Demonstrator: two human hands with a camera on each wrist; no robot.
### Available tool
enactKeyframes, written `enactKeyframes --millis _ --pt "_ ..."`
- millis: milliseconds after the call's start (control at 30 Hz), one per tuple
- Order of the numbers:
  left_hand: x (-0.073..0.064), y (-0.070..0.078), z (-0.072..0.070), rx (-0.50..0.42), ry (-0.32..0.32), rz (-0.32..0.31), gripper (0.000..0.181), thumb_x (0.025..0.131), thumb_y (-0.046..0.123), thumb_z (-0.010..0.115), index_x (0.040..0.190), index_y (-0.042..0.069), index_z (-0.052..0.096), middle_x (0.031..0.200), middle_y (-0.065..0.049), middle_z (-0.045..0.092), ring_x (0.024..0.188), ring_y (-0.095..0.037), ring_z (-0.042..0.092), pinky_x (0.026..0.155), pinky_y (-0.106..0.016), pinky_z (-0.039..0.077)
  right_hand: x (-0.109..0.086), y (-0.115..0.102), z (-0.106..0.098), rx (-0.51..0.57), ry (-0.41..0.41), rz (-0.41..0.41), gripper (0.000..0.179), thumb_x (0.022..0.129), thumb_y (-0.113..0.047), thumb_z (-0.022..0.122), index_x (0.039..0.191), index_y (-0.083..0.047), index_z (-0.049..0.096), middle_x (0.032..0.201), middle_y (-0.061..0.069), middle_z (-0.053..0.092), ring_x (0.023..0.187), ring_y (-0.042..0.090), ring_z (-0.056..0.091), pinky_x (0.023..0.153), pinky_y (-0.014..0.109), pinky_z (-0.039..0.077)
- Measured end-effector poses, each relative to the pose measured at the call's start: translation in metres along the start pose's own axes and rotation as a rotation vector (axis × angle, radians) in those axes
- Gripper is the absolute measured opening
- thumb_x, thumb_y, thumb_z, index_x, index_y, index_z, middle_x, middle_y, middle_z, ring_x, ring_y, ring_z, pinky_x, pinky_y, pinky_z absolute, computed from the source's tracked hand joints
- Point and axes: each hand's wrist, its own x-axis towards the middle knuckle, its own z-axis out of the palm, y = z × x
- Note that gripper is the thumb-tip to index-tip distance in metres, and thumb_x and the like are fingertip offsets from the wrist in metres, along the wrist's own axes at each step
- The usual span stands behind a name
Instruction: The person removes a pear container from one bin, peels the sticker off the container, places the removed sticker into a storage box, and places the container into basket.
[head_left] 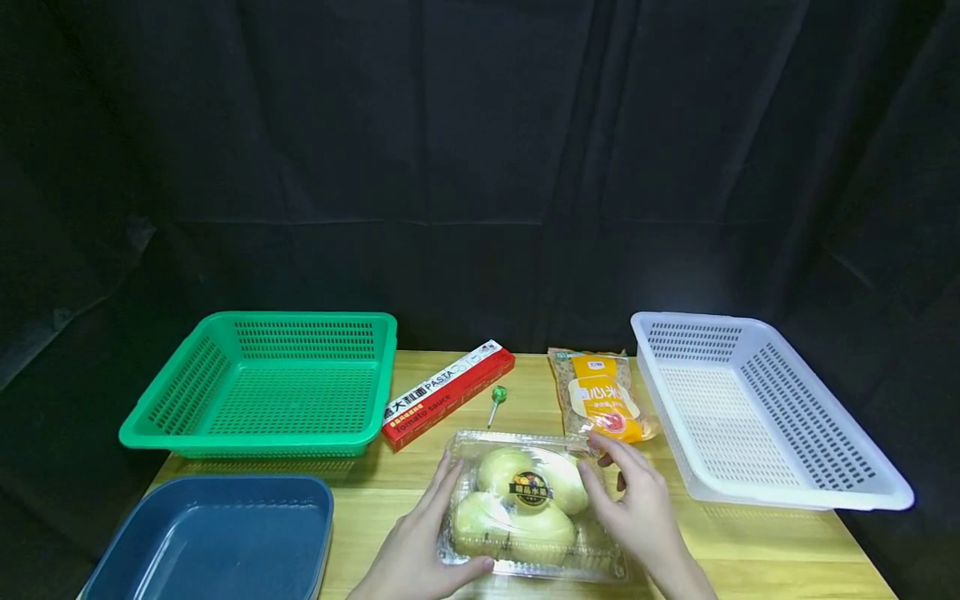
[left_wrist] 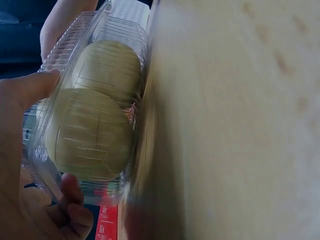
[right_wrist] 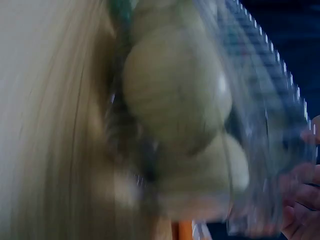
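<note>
A clear plastic clamshell box (head_left: 528, 508) with yellow-green fruits and a round dark label lies on the wooden table (head_left: 750, 542), near its front edge. My left hand (head_left: 438, 525) grips the box's left side, with the thumb at the near edge and the fingers along the side. My right hand (head_left: 611, 475) holds the right side, its fingers curled over the top edge. In the left wrist view the box (left_wrist: 95, 115) sits between the thumb and fingers of the left hand (left_wrist: 30, 150). The blurred right wrist view shows the box (right_wrist: 185, 110) and my right fingers (right_wrist: 302, 190) on its wall.
A green basket (head_left: 262, 387) stands at the back left and a white basket (head_left: 765, 408) at the right. A blue tray (head_left: 217, 533) lies at the front left. Behind the box are a red pasta carton (head_left: 448, 393), a green lollipop (head_left: 498, 395) and a yellow grain bag (head_left: 602, 400).
</note>
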Motion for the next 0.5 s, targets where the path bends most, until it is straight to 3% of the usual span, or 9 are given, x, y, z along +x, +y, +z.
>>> enactKeyframes --millis 133,333,500 --pt "0.003 -0.003 0.001 -0.014 -0.003 0.015 0.120 0.081 0.060 0.086 0.172 0.030 0.013 0.179 -0.003 0.011 0.125 -0.051 0.064 0.091 -0.070 0.056 0.003 -0.009 0.011 0.024 -0.043 -0.032 0.039 0.086 -0.003 0.084 0.123 0.002 0.074 0.109 0.010 0.077 0.074 0.013 0.060 0.058 0.023 0.050" --pt "0.004 -0.006 0.003 -0.061 -0.036 -0.030 0.122 0.082 0.062 0.085 0.172 0.036 0.007 0.180 0.001 0.006 0.135 -0.051 0.057 0.097 -0.071 0.053 -0.002 -0.012 0.022 -0.014 -0.081 0.020 0.041 0.083 -0.010 0.089 0.120 0.002 0.075 0.117 0.012 0.075 0.078 0.010 0.059 0.065 0.023 0.054" --pt "0.001 -0.009 0.008 -0.139 -0.037 -0.037 0.121 0.082 0.058 0.086 0.171 0.038 0.007 0.180 0.002 0.004 0.142 -0.053 0.048 0.097 -0.075 0.051 -0.008 -0.021 0.025 -0.100 -0.085 0.022 0.042 0.081 -0.021 0.092 0.113 0.003 0.078 0.113 0.013 0.073 0.096 0.025 0.066 0.081 0.042 0.061"
